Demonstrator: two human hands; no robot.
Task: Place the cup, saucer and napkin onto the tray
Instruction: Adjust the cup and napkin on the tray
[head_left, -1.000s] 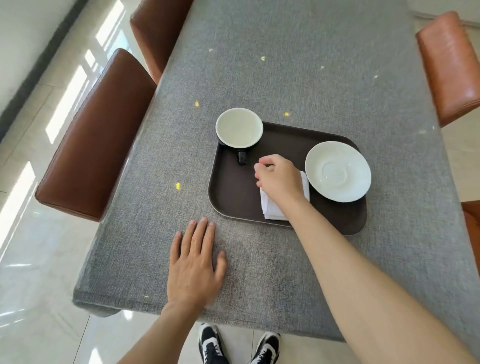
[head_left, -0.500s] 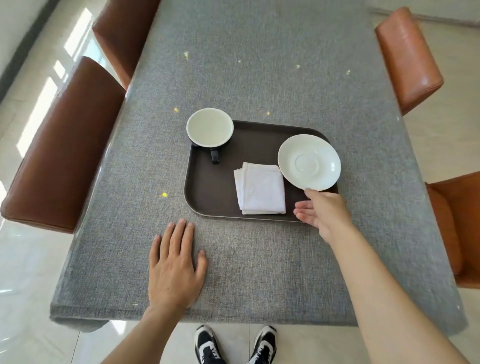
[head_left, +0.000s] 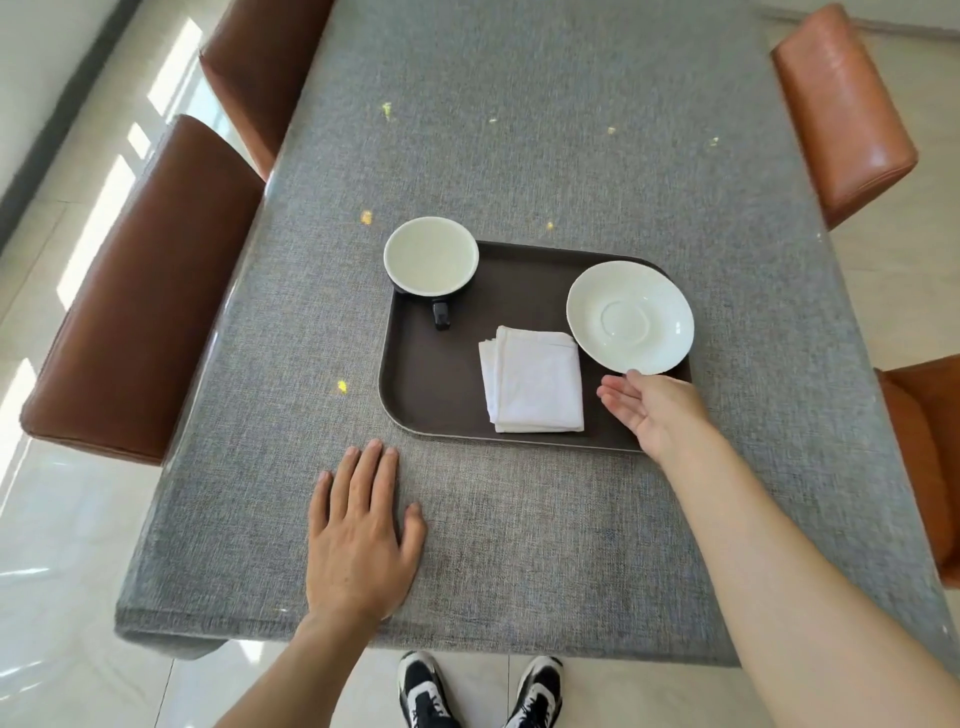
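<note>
A dark brown tray (head_left: 431, 384) lies on the grey table. On its far left corner stands a black cup (head_left: 431, 257) with a pale inside, handle toward me. A folded white napkin (head_left: 535, 387) lies in the tray's near middle. The white saucer (head_left: 631, 317) rests on the tray's right side. My right hand (head_left: 652, 410) hovers over the tray's near right corner, palm up, fingers apart, fingertips just under the saucer's near rim; contact is unclear. My left hand (head_left: 361, 535) lies flat on the tablecloth, near the tray's front left corner, holding nothing.
Brown leather chairs stand at the table's left (head_left: 140, 291) and right (head_left: 841, 109) sides, another at the far left (head_left: 260, 67) and near right (head_left: 930, 457). Small yellow specks dot the grey tablecloth (head_left: 519, 130). My shoes (head_left: 478, 691) show below the table's front edge.
My right hand left the napkin lying on the tray and moved right to the saucer's near edge, turning palm up. The left hand stayed flat. The camera view shifted.
</note>
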